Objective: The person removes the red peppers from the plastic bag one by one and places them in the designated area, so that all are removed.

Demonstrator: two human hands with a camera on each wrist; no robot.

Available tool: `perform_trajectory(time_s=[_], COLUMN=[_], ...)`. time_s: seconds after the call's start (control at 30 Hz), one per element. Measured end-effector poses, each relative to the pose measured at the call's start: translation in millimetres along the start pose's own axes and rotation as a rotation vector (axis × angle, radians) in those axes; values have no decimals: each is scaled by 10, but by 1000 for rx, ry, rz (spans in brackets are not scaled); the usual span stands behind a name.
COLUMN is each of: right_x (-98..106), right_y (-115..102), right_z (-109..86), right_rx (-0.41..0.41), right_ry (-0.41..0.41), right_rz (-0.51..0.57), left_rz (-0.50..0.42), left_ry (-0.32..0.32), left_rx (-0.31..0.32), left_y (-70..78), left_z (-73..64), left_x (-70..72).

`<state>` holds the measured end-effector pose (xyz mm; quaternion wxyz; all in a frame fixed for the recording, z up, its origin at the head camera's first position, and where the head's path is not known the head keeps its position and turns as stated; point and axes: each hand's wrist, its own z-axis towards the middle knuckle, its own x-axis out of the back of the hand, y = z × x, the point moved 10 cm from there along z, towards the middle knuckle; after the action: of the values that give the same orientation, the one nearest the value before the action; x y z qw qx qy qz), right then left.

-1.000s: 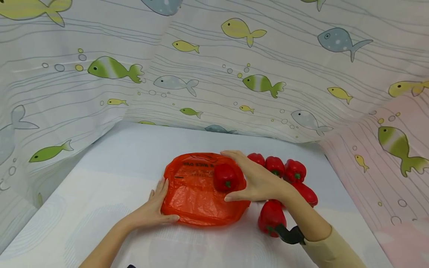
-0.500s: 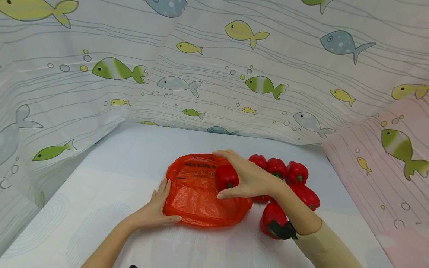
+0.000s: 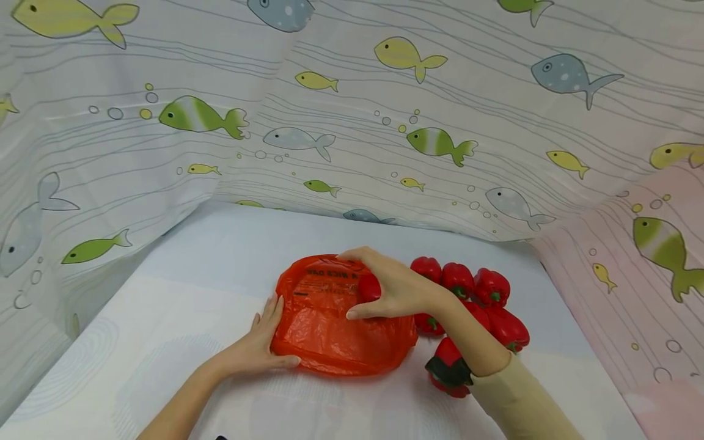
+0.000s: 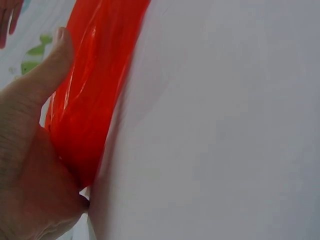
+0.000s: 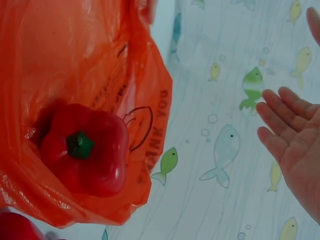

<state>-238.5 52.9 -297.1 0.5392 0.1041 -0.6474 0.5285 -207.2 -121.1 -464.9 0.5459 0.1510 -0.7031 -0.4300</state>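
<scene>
An orange-red plastic bag point(image 3: 324, 333) with dark printing lies on the table, its rim turned into a rounded opening. My left hand point(image 3: 258, 342) rests against the bag's left side, fingers straight along the edge and thumb at the front rim. In the left wrist view the thumb point(image 4: 52, 65) lies extended beside the red plastic. Above the bag's right part, my right hand point(image 3: 393, 287) hovers with thumb and fingers spread, holding nothing. A red bell pepper point(image 5: 87, 150) with a green stem lies on the bag, apart from that hand; in the head view the hand partly covers it.
Several more red bell peppers point(image 3: 458, 280) sit in a group to the right of the bag. One nearer pepper point(image 3: 448, 349) is partly hidden behind a dark strap point(image 3: 450, 371) by the right forearm. A fish-patterned curtain point(image 3: 330, 110) encloses the table point(image 3: 247, 238).
My right hand has shifted slightly left across the bag, covering more of the pepper in it. The left hand has kept its place on the bag. The whole head view has drifted slightly.
</scene>
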Motion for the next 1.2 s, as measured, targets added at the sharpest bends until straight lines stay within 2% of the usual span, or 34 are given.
perform_trajectory(time_s=[0.43, 0.6, 0.73, 0.93, 1.2], right_x=[-49, -66, -147, -274, -386], right_y=[92, 166, 267, 486, 781], right_z=[219, 339, 416, 460, 413], right_rx=[-7, -6, -18, -111, -350], right_ry=[-18, -19, -43, -78, -169], right_rz=[42, 4, -88, -219, -457], left_rz=[3, 4, 6, 16, 17], left_ry=[-12, -20, -24, -21, -24], left_rx=[9, 16, 24, 24, 21], left_y=[11, 7, 8, 12, 24], left_z=[12, 8, 3, 4, 3], left_x=[1, -7, -16, -20, -25])
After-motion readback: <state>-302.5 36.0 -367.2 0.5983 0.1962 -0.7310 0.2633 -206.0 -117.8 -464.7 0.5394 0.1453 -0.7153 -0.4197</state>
